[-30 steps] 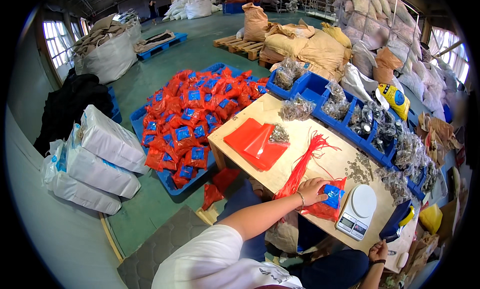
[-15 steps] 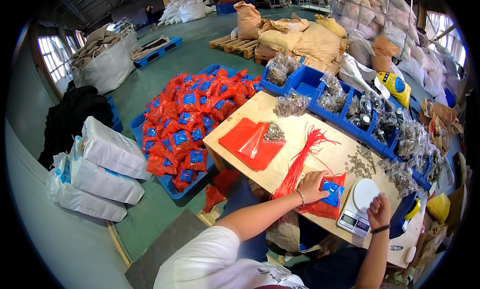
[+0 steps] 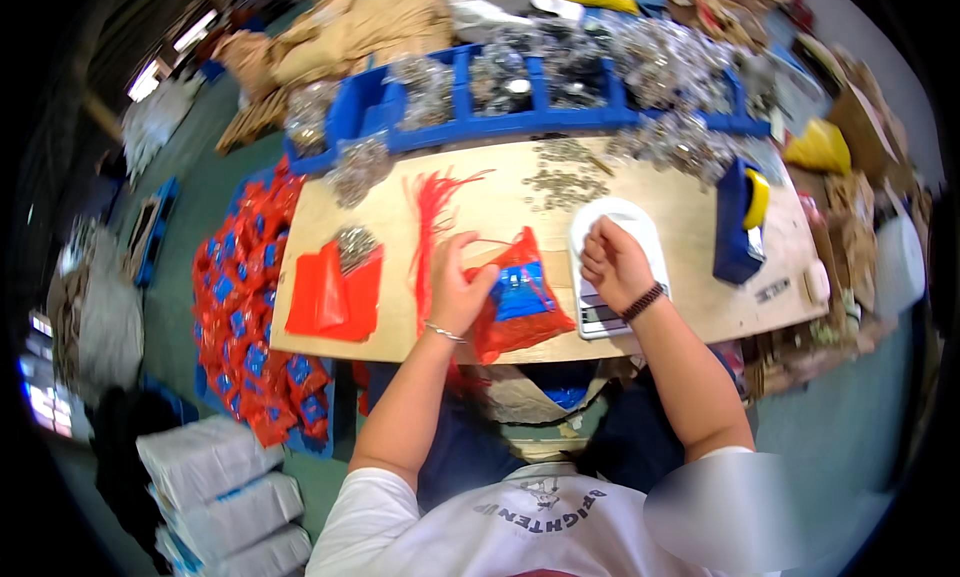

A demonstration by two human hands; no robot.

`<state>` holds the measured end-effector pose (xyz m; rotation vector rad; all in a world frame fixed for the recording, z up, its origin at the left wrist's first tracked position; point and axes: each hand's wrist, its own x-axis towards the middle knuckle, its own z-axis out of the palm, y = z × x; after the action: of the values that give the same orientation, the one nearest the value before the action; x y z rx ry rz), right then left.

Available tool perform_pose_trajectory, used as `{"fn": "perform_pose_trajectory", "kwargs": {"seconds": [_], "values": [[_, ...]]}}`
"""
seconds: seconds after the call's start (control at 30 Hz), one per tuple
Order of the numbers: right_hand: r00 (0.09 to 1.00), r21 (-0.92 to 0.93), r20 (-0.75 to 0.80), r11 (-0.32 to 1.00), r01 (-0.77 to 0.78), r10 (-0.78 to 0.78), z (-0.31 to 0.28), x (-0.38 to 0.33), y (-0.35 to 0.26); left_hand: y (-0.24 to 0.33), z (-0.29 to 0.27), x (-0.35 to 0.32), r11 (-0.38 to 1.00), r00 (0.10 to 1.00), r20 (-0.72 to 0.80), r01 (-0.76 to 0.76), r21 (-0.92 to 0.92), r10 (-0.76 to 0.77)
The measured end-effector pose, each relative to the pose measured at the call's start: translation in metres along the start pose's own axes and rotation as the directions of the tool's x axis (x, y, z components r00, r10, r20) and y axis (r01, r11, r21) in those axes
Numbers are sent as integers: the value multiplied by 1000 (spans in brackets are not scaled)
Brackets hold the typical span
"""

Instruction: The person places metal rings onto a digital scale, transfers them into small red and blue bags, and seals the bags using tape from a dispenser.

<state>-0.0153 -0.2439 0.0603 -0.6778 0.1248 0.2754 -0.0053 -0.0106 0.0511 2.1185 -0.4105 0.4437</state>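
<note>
A red plastic bag (image 3: 545, 324) with a blue packet (image 3: 520, 290) on it lies at the table's near edge. My left hand (image 3: 458, 289) is at the bag's left side, its thumb and curled fingers closed on the bag's edge. My right hand (image 3: 614, 264) is curled into a fist above the white kitchen scale (image 3: 612, 215); whatever it may hold is hidden. A bundle of thin red ties (image 3: 430, 202) lies left of the bag, one strand reaching toward it. Small metal pieces (image 3: 563, 177) are scattered beyond the scale.
Flat red bags (image 3: 330, 302) lie at the table's left with a clear bag of hardware (image 3: 355, 247). Blue bins (image 3: 440, 112) of bagged parts line the far edge. A blue tape dispenser (image 3: 738, 222) stands right. Filled red bags (image 3: 240, 317) are heaped on the left.
My view has turned right and now faces the table squarely. My left hand has shifted from the bag's top to its left edge. My right fist has moved over the scale.
</note>
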Motion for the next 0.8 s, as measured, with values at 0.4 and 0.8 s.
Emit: {"fn": "perform_pose_trajectory", "kwargs": {"seconds": [0.4,0.8], "values": [[993,-212,-104,977,35,-58,-4,3,5,11,32,20,935,898,431,-225,272,91],[979,-965,-36,262,18,-198,2,11,21,10,6,15,957,901,432,-103,272,-26]]}}
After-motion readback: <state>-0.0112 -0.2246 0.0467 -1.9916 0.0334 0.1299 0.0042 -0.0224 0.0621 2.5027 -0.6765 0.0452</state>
